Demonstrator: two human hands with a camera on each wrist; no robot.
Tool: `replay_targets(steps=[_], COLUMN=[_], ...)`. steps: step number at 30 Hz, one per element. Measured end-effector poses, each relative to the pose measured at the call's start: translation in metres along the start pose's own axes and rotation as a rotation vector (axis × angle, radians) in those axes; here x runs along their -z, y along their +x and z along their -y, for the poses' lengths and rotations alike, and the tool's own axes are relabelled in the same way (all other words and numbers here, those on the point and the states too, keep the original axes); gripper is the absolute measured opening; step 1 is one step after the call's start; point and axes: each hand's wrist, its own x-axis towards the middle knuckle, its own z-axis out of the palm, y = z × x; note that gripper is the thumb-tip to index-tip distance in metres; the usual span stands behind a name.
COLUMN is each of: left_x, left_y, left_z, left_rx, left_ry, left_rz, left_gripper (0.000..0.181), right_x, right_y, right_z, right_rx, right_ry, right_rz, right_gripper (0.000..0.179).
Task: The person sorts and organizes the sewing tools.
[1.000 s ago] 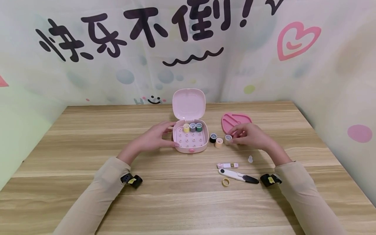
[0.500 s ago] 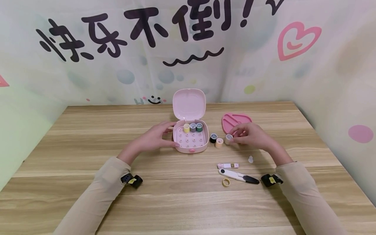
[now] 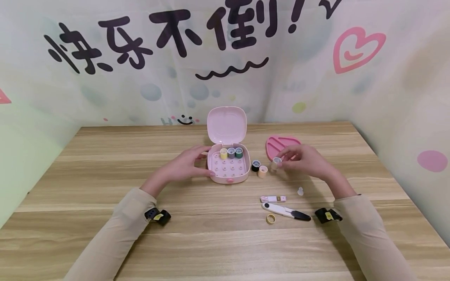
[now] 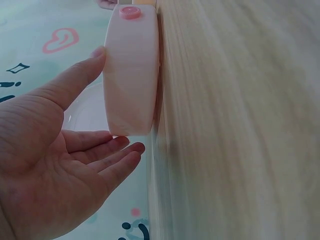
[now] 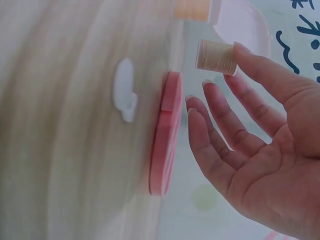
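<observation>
A pink sewing box [image 3: 219, 180] stands with its lid [image 3: 226, 125] raised; yellow, grey and green thread spools sit in its back row, with pegs in front. My left hand [image 3: 190, 163] holds the box's left side, thumb at the front and fingers toward the back; the left wrist view shows the fingertips at the box wall [image 4: 132, 75]. Between thumb and index finger, my right hand [image 3: 306, 160] pinches a beige thread spool [image 5: 216, 56], with the other fingers loosely spread. A black spool [image 3: 256, 165] and a peach spool [image 3: 262, 171] stand between the box and this hand.
Behind the right hand lies a pink divided tray [image 3: 275, 145]. Nearer the front are a small white piece [image 3: 300, 191], a pink-and-white tape-like strip [image 3: 273, 199], thread snips [image 3: 286, 211] and a gold ring [image 3: 270, 219]. A printed cloth [image 3: 147, 105] hangs behind the table.
My right hand has lifted the beige spool off the table and shifted it slightly right, away from the peach spool. The left hand and box stay put.
</observation>
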Motion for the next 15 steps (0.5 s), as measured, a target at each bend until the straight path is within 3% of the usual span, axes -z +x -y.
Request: replay_targets(steps=[15], left_x=[-0.0005], left_y=[-0.0010], left_z=[-0.0014], left_rx=[-0.014], left_ry=[-0.003], left_rz=[-0.004], left_gripper=[0.079], right_x=[0.0035], right_y=[0.0033], right_z=[0.0097], right_rx=[-0.017], right_ry=[-0.001], right_rz=[-0.029], right_gripper=[0.026])
